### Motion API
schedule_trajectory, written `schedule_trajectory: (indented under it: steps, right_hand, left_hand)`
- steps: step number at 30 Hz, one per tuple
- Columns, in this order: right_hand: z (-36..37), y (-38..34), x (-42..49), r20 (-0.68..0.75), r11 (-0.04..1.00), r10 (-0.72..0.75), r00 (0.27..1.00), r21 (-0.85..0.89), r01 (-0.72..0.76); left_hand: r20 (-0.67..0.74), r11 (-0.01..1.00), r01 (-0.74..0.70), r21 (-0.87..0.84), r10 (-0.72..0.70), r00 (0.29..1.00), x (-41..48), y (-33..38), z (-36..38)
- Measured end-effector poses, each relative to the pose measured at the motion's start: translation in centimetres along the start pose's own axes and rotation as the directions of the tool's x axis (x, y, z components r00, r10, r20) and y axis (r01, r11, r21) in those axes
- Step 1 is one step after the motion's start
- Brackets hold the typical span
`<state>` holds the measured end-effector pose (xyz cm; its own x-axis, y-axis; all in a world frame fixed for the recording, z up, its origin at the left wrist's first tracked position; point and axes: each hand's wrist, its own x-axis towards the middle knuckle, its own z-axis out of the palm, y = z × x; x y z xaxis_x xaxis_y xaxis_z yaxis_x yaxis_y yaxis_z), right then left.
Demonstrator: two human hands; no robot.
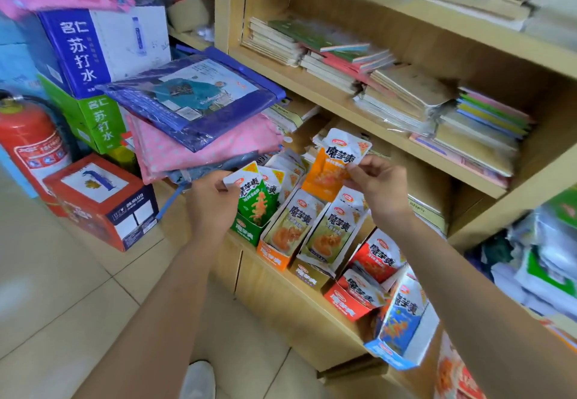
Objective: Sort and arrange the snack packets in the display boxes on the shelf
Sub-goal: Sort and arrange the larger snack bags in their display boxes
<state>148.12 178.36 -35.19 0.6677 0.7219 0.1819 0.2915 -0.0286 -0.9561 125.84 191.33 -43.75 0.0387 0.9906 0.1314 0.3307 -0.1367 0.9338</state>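
Several display boxes of snack packets stand in a row on the low shelf ledge: a green box (246, 233), an orange box (272, 258), a gold box (307, 275), a red box (346, 303) and a blue box (395, 352). My left hand (212, 205) pinches the top corner of a green packet (257, 202) standing in the green box. My right hand (379, 189) pinches an orange packet (335, 161) and holds it up above the orange and gold boxes. Olive-gold packets (331, 233) fill the orange and gold boxes.
Stacks of notebooks (390, 86) fill the wooden shelves above. To the left lie folded raincoat packs (193, 99), cardboard drink cartons (93, 52), a red carton (100, 199) on the tiled floor and a red fire extinguisher (29, 142). More packaged goods (543, 267) sit at the right.
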Motion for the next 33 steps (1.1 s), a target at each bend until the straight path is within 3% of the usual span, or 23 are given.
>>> schedule_trajectory:
  steps: [2,4,6,8,9,11,14,17,19,22,25,29,33]
  right_hand:
    - [-0.5,0.3,-0.2,0.002,1.000,0.011,1.000,0.000,-0.011]
    - [-0.6,0.5,-0.5,0.002,1.000,0.018,1.000,-0.003,-0.018]
    - [-0.7,0.4,-0.8,-0.043,1.000,0.002,0.999,0.006,-0.001]
    - [-1.1,0.1,-1.2,-0.132,0.999,-0.026,0.991,0.015,0.028]
    - [-1.5,0.0,-1.4,-0.165,0.999,-0.034,0.986,0.020,0.038]
    - [-2.4,0.0,-1.9,-0.199,0.998,-0.038,0.979,0.034,0.046]
    - [-3.8,1.0,-2.6,-0.222,0.998,-0.016,0.975,0.056,0.029]
    - [-4.7,2.6,-3.2,-0.235,0.998,0.011,0.972,0.068,0.005]
    - [-4.9,3.5,-3.6,-0.236,0.998,0.020,0.972,0.069,-0.004]
    - [-4.9,4.6,-4.3,-0.251,0.994,0.024,0.968,0.110,0.003]
    - [-4.5,5.1,-4.9,-0.266,0.987,0.020,0.964,0.158,0.023]
    - [-4.2,4.9,-5.3,-0.266,0.979,0.016,0.964,0.199,0.038]
    - [-3.8,5.1,-5.1,-0.236,0.994,-0.032,0.971,0.097,0.056]
  left_hand:
    - [0.008,0.999,-0.025,0.019,0.025,1.000,-0.4,0.4,0.1]
    - [-0.055,0.982,-0.151,0.114,0.158,0.986,-0.9,0.8,0.0]
    - [-0.097,0.879,-0.384,0.283,0.424,0.900,-1.7,1.4,0.4]
    - [0.024,0.747,-0.607,0.270,0.625,0.780,-2.5,2.2,1.8]
    - [0.134,0.709,-0.672,0.215,0.660,0.739,-2.9,2.5,2.7]
    - [0.380,0.691,-0.703,0.166,0.613,0.692,-3.6,3.1,4.4]
    - [0.638,0.621,-0.730,0.288,0.444,0.629,-3.9,3.7,6.4]
    - [0.754,0.484,-0.788,0.380,0.331,0.567,-2.8,4.3,7.6]
    - [0.761,0.452,-0.799,0.396,0.325,0.561,-2.0,4.4,7.9]
    - [0.676,0.477,-0.797,0.369,0.451,0.583,-2.0,4.8,7.1]
    - [0.620,0.549,-0.808,0.215,0.563,0.547,-1.9,4.5,5.0]
    - [0.582,0.741,-0.665,0.093,0.502,0.640,-3.1,3.7,1.2]
    - [0.497,0.827,-0.561,-0.013,0.492,0.714,-4.9,2.6,-0.5]
